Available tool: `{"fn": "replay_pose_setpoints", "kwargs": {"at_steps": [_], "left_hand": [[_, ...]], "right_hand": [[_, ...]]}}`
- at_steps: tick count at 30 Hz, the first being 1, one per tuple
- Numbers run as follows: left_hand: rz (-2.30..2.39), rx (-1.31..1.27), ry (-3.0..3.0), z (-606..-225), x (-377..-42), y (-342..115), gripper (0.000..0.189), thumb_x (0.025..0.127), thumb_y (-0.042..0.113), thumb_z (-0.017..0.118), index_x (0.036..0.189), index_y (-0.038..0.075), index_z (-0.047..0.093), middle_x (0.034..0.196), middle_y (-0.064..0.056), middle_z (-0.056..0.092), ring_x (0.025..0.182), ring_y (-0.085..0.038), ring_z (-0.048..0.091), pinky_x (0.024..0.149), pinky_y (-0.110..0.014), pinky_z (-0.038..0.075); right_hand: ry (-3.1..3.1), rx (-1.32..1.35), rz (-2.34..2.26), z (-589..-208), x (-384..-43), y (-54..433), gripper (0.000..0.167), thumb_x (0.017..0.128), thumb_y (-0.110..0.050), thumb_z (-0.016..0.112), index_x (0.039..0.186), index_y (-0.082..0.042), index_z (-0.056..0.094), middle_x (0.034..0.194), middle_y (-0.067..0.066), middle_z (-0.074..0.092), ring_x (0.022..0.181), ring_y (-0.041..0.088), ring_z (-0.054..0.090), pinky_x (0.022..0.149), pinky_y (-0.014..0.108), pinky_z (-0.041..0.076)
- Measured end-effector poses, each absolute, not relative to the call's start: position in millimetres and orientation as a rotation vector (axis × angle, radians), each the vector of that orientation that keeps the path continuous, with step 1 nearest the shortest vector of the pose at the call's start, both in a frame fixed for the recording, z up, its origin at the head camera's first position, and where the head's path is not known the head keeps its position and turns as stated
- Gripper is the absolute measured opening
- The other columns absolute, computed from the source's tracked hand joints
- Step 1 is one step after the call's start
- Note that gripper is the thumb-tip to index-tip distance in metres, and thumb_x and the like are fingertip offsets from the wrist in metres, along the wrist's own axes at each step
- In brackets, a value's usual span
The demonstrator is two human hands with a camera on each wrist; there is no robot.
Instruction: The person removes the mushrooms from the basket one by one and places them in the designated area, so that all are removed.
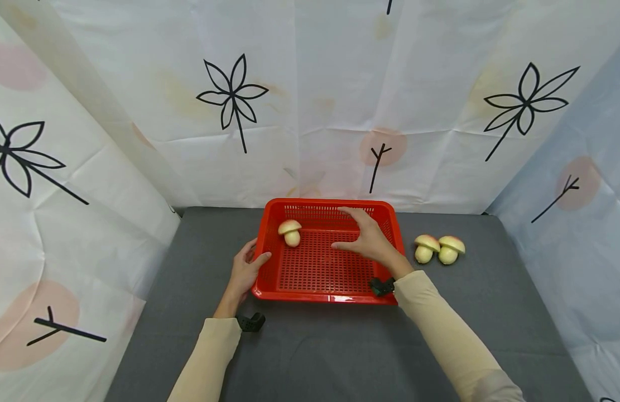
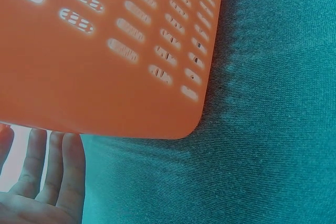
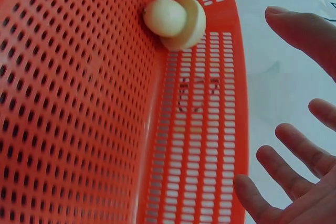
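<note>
Beige sleeves [image 1: 444,332] point toward a red basket [image 1: 320,271], long axis left-to-right.

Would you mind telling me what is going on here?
A person's left hand holds the left rim of a red plastic basket, while the right hand hovers over it, holding nothing. One yellowish mushroom sits inside, near the far left corner. Two more mushrooms are side by side on the grey tabletop, right of the basket.
</note>
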State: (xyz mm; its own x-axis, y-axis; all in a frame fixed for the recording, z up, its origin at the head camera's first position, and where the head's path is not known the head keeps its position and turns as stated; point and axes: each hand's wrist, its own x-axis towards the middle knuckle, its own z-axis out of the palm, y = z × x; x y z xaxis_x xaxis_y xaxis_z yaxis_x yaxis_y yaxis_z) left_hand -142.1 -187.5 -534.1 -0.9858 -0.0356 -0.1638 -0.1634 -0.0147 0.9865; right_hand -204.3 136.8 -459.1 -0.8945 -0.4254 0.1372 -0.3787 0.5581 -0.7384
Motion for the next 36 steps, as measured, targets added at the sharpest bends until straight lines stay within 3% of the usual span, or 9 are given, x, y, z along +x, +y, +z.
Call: {"fn": "replay_pose_setpoints", "kwargs": {"at_steps": [11, 21, 36], "left_hand": [[2.167, -0.227, 2.093, -530.9, -142.5, -187.6, 0.061, 0.100, 0.012, 0.066, 0.155, 0.010, 0.039, 0.147, -0.023, 0.049, 0.129, -0.044, 0.053, 0.101, -0.060, 0.048], [2.122, -0.221, 2.113, -501.8, -133.3, -183.1, 0.059, 0.101, 0.008, 0.063, 0.154, 0.004, 0.038, 0.147, -0.024, 0.049, 0.129, -0.046, 0.052, 0.101, -0.058, 0.049], [2.141, -0.207, 2.102, -503.1, -133.9, -183.3, 0.058, 0.101, 0.008, 0.063, 0.154, 0.004, 0.039, 0.146, -0.027, 0.049, 0.128, -0.047, 0.053, 0.100, -0.058, 0.050]], "right_hand": [[2.645, -0.680, -1.259, -464.4, -212.1, 100.2, 0.087, 0.081, -0.025, 0.089, 0.153, -0.011, 0.043, 0.156, 0.011, 0.040, 0.140, 0.035, 0.040, 0.111, 0.058, 0.038], [2.603, -0.720, -1.272, -476.5, -222.9, 73.0, 0.087, 0.081, -0.027, 0.089, 0.153, -0.010, 0.043, 0.156, 0.014, 0.039, 0.140, 0.036, 0.040, 0.110, 0.058, 0.039], [2.592, -0.674, -1.157, -492.1, -233.2, 54.0, 0.086, 0.081, -0.024, 0.089, 0.153, -0.013, 0.043, 0.157, 0.010, 0.039, 0.148, 0.034, 0.029, 0.115, 0.060, 0.033]]}}
